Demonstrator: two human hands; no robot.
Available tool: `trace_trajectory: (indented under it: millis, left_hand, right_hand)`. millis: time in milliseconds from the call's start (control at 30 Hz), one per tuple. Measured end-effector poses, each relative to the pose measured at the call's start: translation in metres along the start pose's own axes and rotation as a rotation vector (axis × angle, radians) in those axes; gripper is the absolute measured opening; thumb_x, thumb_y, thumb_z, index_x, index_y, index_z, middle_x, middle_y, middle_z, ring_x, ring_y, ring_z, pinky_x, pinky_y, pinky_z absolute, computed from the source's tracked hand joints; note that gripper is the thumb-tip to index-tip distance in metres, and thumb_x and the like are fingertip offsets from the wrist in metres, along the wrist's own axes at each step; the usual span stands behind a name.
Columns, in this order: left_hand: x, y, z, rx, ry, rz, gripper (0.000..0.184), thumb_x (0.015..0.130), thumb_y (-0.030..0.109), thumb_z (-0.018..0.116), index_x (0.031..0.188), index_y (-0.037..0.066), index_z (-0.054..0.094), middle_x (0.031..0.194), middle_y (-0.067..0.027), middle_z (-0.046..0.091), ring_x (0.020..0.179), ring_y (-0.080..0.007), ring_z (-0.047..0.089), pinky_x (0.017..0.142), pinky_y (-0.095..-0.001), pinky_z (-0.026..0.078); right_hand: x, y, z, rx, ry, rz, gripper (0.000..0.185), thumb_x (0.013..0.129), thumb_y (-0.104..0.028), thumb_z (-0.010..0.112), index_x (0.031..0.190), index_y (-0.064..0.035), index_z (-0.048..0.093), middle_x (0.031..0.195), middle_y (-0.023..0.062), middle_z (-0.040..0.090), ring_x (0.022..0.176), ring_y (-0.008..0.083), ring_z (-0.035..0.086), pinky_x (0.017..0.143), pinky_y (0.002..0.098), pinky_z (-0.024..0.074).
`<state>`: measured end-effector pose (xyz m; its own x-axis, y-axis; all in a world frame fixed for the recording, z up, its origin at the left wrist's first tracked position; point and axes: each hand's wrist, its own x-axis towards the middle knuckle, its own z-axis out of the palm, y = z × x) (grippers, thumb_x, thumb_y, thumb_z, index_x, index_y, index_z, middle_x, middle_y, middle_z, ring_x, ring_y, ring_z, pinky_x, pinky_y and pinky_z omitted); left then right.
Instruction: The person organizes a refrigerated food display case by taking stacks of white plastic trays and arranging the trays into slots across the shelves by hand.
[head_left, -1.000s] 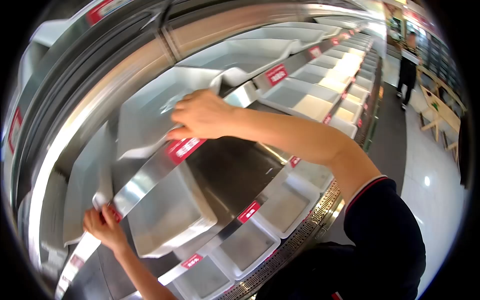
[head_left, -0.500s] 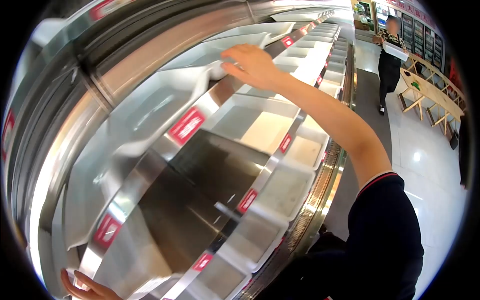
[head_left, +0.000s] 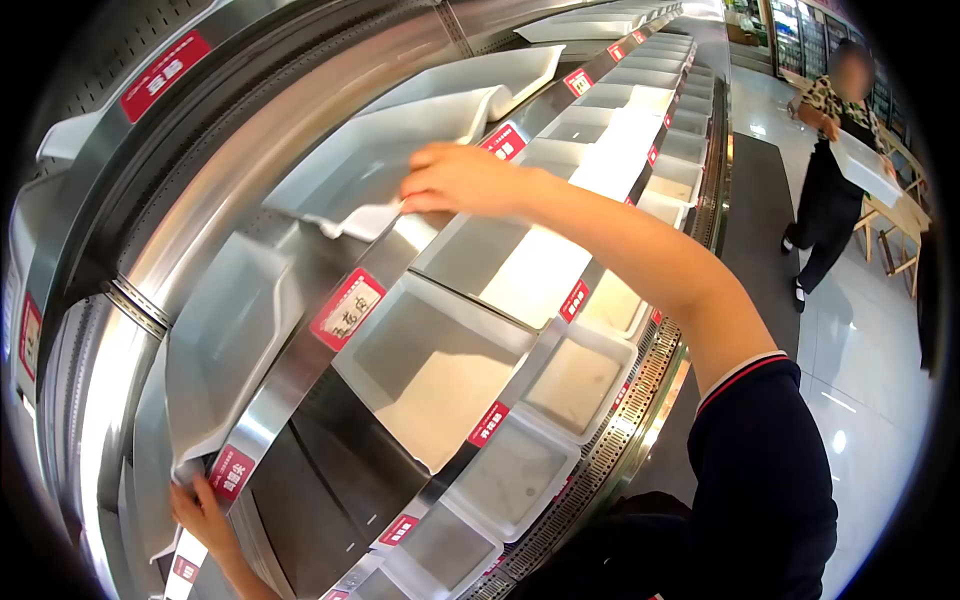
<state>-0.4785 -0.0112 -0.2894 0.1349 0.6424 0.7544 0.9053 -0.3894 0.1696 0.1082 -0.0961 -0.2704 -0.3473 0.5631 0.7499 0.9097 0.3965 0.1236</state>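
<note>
The right hand (head_left: 458, 182) has shifted to the farther tray (head_left: 365, 165), the left hand (head_left: 207, 525) to the nearer tray (head_left: 225, 330); whether the bent fingers (head_left: 414, 190) grip, I cannot tell.

Trays (head_left: 360, 168) sit in rows on tiered shelves (head_left: 345, 475) (labels (head_left: 347, 310) along the front edges), a person (head_left: 832, 205) standing to the right.

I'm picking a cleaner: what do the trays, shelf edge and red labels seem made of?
Trays: probably white plastic, smooth and slightly glossy, judging by soft sheen and moulded rims.
Shelf edge: likely polished steel, with bright streaky reflections.
Red labels: flat, printed; paper or plastic, I can't tell.
</note>
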Motion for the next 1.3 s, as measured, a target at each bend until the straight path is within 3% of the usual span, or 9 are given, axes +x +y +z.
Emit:
trace_trajectory:
  millis: [133, 333, 633, 767, 833, 933, 1000, 1133, 1300]
  left_hand:
    - [0.003, 0.110, 0.025, 0.064, -0.011, 0.181, 0.056, 0.090, 0.033, 0.058, 0.122, -0.013, 0.048, 0.120, -0.0292, 0.053, 0.111, -0.0438, 0.048, 0.098, -0.0473, 0.034]
    - [0.019, 0.226, 0.057, -0.123, 0.087, 0.402, 0.043, 0.083, 0.035, 0.064, 0.093, -0.004, 0.052, 0.082, -0.0206, 0.055, 0.079, -0.0412, 0.052, 0.070, -0.0485, 0.040]
    - [0.015, 0.250, 0.069, -0.111, 0.303, 0.483, 0.047, 0.082, 0.045, 0.063, 0.084, 0.000, 0.051, 0.074, -0.0157, 0.051, 0.073, -0.0370, 0.052, 0.067, -0.0455, 0.040]
    - [0.013, 0.246, 0.073, -0.060, 0.293, 0.445, 0.049, 0.081, 0.043, 0.065, 0.098, -0.002, 0.056, 0.088, -0.0179, 0.059, 0.084, -0.0384, 0.055, 0.075, -0.0457, 0.042]
    - [0.012, 0.242, 0.076, -0.030, 0.244, 0.376, 0.048, 0.082, 0.039, 0.066, 0.102, -0.003, 0.056, 0.095, -0.0194, 0.060, 0.088, -0.0391, 0.056, 0.078, -0.0465, 0.043]
    - [0.012, 0.214, 0.091, -0.055, 0.264, 0.318, 0.048, 0.086, 0.030, 0.063, 0.116, -0.007, 0.054, 0.102, -0.0237, 0.060, 0.094, -0.0386, 0.054, 0.084, -0.0449, 0.041]
    - [0.016, 0.232, 0.073, -0.088, -0.080, -0.077, 0.043, 0.092, 0.026, 0.056, 0.117, -0.008, 0.053, 0.109, -0.0245, 0.059, 0.101, -0.0366, 0.053, 0.087, -0.0427, 0.040]
    - [0.024, 0.245, 0.109, -0.098, 0.339, 0.039, 0.043, 0.098, 0.033, 0.044, 0.108, -0.006, 0.060, 0.100, -0.0232, 0.062, 0.091, -0.0367, 0.056, 0.081, -0.0437, 0.041]
    - [0.022, 0.266, 0.119, -0.070, 0.468, -0.053, 0.047, 0.099, 0.035, 0.041, 0.099, -0.005, 0.064, 0.089, -0.0241, 0.063, 0.081, -0.0386, 0.057, 0.076, -0.0430, 0.042]
  right_hand:
    - [-0.030, 0.043, -0.027, -0.074, -0.022, 0.148, 0.028, 0.093, -0.035, 0.051, 0.097, -0.0117, 0.065, 0.093, 0.0073, 0.057, 0.093, 0.0277, 0.054, 0.080, 0.0379, 0.0460]
    - [-0.061, 0.094, -0.047, -0.306, -0.083, 0.383, 0.032, 0.093, -0.040, 0.045, 0.104, -0.0163, 0.063, 0.099, 0.0048, 0.059, 0.099, 0.0253, 0.054, 0.087, 0.0352, 0.0436]
    - [-0.084, 0.127, -0.049, -0.307, -0.020, 0.373, 0.023, 0.085, -0.014, 0.046, 0.093, 0.0029, 0.058, 0.122, 0.0163, 0.053, 0.115, 0.0315, 0.047, 0.097, 0.0397, 0.0424]
    - [-0.093, 0.136, -0.051, -0.534, -0.098, 0.190, 0.023, 0.081, -0.016, 0.049, 0.082, 0.0031, 0.062, 0.126, 0.0167, 0.052, 0.120, 0.0332, 0.045, 0.101, 0.0378, 0.0401]
    - [-0.097, 0.139, -0.048, -0.277, -0.004, 0.438, 0.036, 0.084, -0.015, 0.046, 0.118, -0.0041, 0.055, 0.131, 0.0140, 0.050, 0.124, 0.0313, 0.043, 0.100, 0.0411, 0.0372]
    - [-0.108, 0.149, -0.074, -0.262, 0.052, 0.362, 0.041, 0.090, -0.021, 0.043, 0.128, -0.0060, 0.046, 0.131, 0.0153, 0.048, 0.121, 0.0309, 0.044, 0.098, 0.0393, 0.0387]
    - [-0.118, 0.175, -0.095, -0.234, 0.191, 0.324, 0.040, 0.092, -0.024, 0.044, 0.127, -0.0058, 0.047, 0.128, 0.0146, 0.050, 0.117, 0.0313, 0.048, 0.096, 0.0396, 0.0397]
    - [-0.135, 0.275, -0.119, -0.160, 0.446, 0.532, 0.040, 0.092, -0.026, 0.041, 0.124, -0.0033, 0.050, 0.119, 0.0170, 0.056, 0.108, 0.0336, 0.054, 0.093, 0.0422, 0.0417]
    - [-0.166, 0.367, -0.106, -0.045, 0.036, 0.425, 0.030, 0.089, -0.018, 0.038, 0.106, -0.0046, 0.058, 0.105, 0.0159, 0.061, 0.102, 0.0342, 0.053, 0.090, 0.0452, 0.0415]
